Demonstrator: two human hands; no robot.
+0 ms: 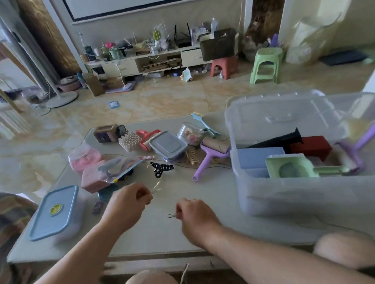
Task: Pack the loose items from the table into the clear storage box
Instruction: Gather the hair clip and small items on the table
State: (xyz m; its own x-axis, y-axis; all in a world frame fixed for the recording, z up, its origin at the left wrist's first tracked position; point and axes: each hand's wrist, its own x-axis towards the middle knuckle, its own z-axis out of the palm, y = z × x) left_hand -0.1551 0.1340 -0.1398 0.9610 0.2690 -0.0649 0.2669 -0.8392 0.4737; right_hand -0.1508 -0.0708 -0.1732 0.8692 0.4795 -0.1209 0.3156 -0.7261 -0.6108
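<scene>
Both hands are curled nearly closed over the table's near edge: the right hand (195, 214) pinches small dark hairpins (171, 215), the left hand (128, 198) something thin and clear I cannot identify. Packing seems midway; next, carry these right into the clear storage box (296, 192), well apart from the black claw clip (160, 168).

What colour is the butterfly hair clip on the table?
Black, seen in the head view: the hair clip lies in the middle of the table.
</scene>
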